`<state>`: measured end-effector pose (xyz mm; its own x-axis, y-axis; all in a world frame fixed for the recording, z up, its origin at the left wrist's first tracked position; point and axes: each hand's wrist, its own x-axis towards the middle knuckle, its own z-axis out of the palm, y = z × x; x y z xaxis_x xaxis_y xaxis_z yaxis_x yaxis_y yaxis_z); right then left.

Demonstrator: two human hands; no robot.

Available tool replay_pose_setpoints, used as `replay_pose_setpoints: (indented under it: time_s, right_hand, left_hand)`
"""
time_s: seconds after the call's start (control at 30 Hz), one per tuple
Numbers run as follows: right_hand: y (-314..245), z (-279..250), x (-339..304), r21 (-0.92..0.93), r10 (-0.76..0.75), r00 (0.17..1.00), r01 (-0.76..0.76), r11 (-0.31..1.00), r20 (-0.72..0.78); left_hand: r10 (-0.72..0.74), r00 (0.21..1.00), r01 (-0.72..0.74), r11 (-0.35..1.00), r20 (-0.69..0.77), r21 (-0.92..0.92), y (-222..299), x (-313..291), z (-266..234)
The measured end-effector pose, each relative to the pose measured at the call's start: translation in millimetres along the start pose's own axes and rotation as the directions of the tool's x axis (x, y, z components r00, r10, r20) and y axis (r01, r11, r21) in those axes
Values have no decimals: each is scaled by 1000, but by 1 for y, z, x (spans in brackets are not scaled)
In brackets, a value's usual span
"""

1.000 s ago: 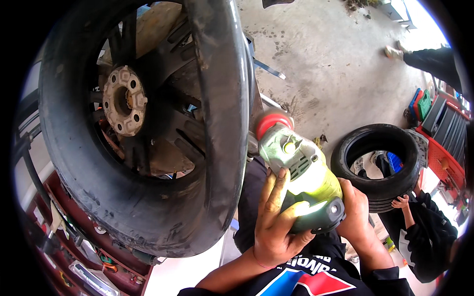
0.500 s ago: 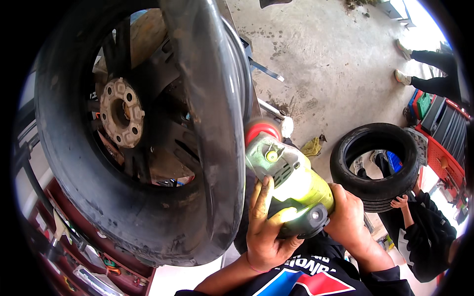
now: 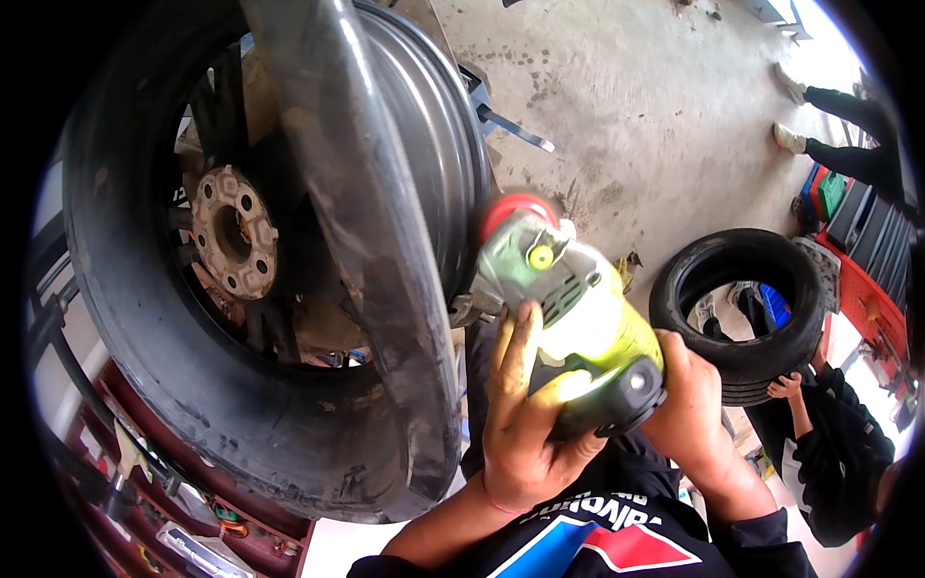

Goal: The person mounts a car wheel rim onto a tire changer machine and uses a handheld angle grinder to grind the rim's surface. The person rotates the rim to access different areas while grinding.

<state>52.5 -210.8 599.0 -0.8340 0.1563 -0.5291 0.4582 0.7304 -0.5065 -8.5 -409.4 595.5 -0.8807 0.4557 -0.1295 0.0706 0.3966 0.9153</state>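
Centrally, a lime-green and grey angle grinder point(image 3: 578, 328) sits in both hands, just to the right of a big mounted wheel. Its red disc guard point(image 3: 515, 209) points up and away from the person, close against the rim edge of the wheel; whether the disc actually touches the metal cannot be told. The left hand point(image 3: 525, 424) is wrapped around the near side of the grinder's body, fingers point(image 3: 513, 352) reaching up along the grey housing, closed firmly on it. The right hand point(image 3: 689, 409) grips the dark rear end of the tool from the right, also closed around it.

Left of the tool, the wheel fills much of the view: a worn black tyre point(image 3: 241, 424) on a dark alloy rim point(image 3: 424, 164), with the pale hub plate point(image 3: 231, 231) and its bolt holes showing through the spokes. The tyre's bead looks pulled partly clear of the rim along the near edge.

Further right, a loose black tyre point(image 3: 737, 303) stands on the concrete floor point(image 3: 665, 106), steadied by another person's hand point(image 3: 785, 387); that person wears dark clothing. Shoes and legs of someone else point(image 3: 829, 120) show at the upper right, beside a red tool cabinet point(image 3: 872, 289). Red shelving point(image 3: 193, 520) with small tools runs under the wheel at the lower left
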Motion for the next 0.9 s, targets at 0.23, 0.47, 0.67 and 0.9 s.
replay_pose_setpoints:
  time_s: [0.23, 0.47, 0.67, 0.9]
  right_hand:
    - [10, -2, -18, 21, 24, 996, -26, 999, 88]
    - [5, 7, -34, 41, 20, 984, -27, 999, 174]
    - [1, 9, -22, 23, 29, 988, -33, 999, 154]
    - [-3, 6, -16, 12, 27, 988, -29, 999, 149]
  left_hand:
    - [-44, 996, 48, 997, 76, -55, 9, -24, 2]
    - [-134, 986, 136, 991, 103, -10, 15, -53, -6]
    - [-144, 986, 144, 990, 88, 6, 12, -41, -10]
    - [-125, 987, 127, 992, 104, -11, 10, -30, -13]
